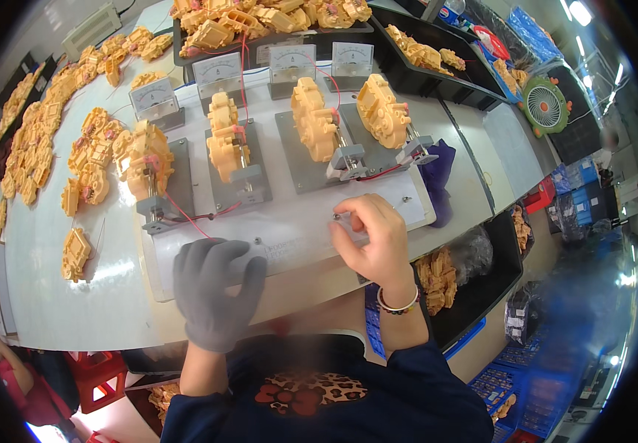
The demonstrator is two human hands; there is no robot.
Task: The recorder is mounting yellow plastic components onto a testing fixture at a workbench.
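Observation:
My left hand [219, 292], in a grey glove, hovers over the front of the white base board [304, 255]. Its thumb stands apart from the fingers, and nothing shows in it. Bare and half curled, my right hand [376, 240] is at the board's front right, thumb and forefinger apart beside a small screw head [336, 216]. Behind the hands, yellow-orange plastic housings sit on test fixtures with metal clamps: one at left [144, 159], a second [226, 140], a third [314, 122] and one at right [383, 111]. Red wires [186, 210] run from the clamps.
Analog meters [293, 63] stand behind the fixtures. Loose housings [93, 159] cover the table's left. Black bins [437, 59] with more housings are at the back; another black bin [481, 288] sits low at right. A purple cloth [438, 181] lies by the board. A green fan [546, 105] stands far right.

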